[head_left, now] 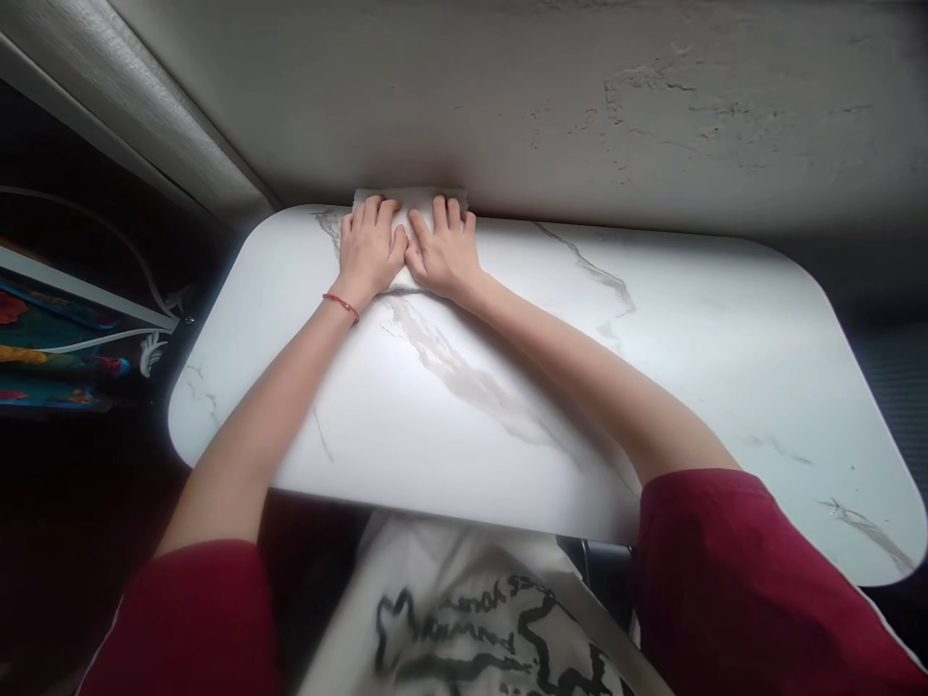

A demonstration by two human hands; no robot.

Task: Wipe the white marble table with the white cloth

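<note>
A small white folded cloth (410, 200) lies at the far edge of the white marble table (652, 387), against the wall. My left hand (369, 251) and my right hand (444, 253) lie flat on it side by side, fingers stretched toward the wall, thumbs almost touching. Most of the cloth is hidden under the hands; only its far strip shows. A thin red string sits on my left wrist (340, 304).
A rough grey wall (580, 106) runs along the table's far edge. To the left are a dark gap, white cables (108, 338) and colourful fabric (50, 358). A white printed bag or garment (471, 619) lies in my lap below the table's near edge.
</note>
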